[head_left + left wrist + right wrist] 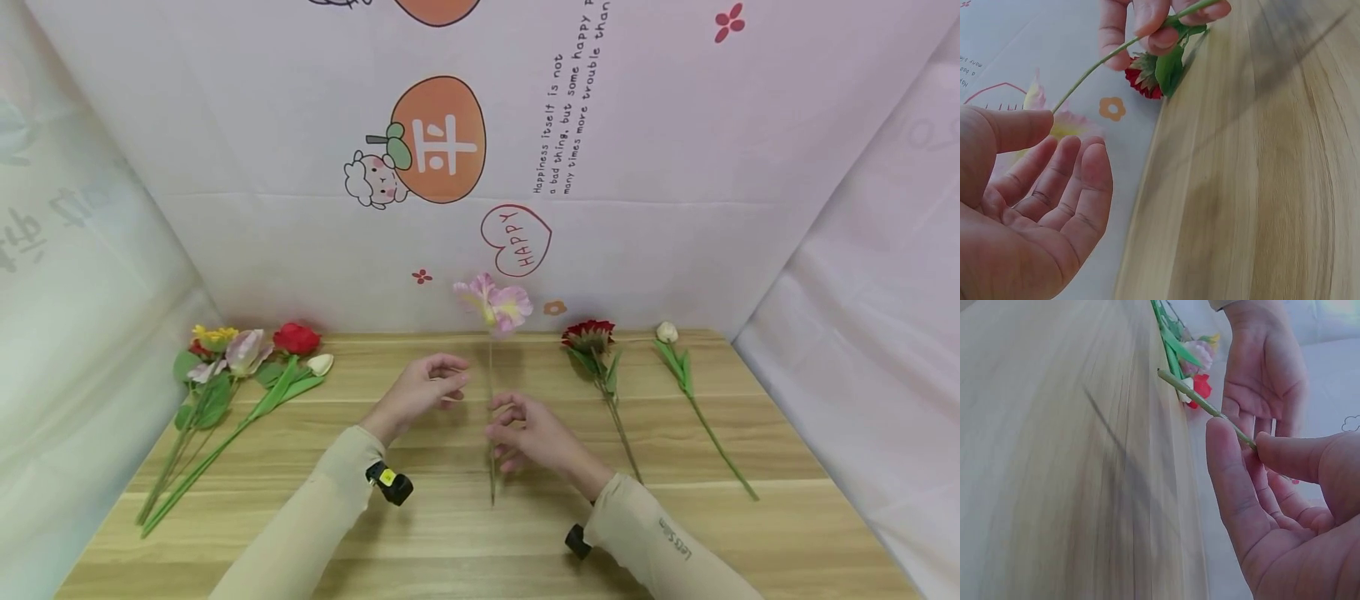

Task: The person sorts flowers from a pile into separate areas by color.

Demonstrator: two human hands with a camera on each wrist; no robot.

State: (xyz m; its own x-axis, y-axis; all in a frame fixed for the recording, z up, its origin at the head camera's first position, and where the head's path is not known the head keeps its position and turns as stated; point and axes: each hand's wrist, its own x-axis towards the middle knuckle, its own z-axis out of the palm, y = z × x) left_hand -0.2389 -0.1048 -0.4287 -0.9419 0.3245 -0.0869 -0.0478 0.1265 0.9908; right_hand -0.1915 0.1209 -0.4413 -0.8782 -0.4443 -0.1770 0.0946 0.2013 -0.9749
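A pink flower (510,308) with ruffled petals and a yellow centre stands upright above the table, near the back wall. My right hand (536,433) pinches its thin green stem (1185,390) between thumb and fingers, low down, as the right wrist view also shows. To the left of the stem is my left hand (423,387), its palm turned toward it and its fingers loosely bent. A gap separates it from the stem in the head view. In the left wrist view, that hand's fingers (1094,165) partly hide the pink petals.
Several flowers lie at the table's left, among them a red rose (297,338), a white tulip (320,364) and a yellow flower (215,337). On the right lie a dark red flower (588,336) and another white tulip (667,332). A printed cloth (645,250) hangs behind the wooden table (450,542).
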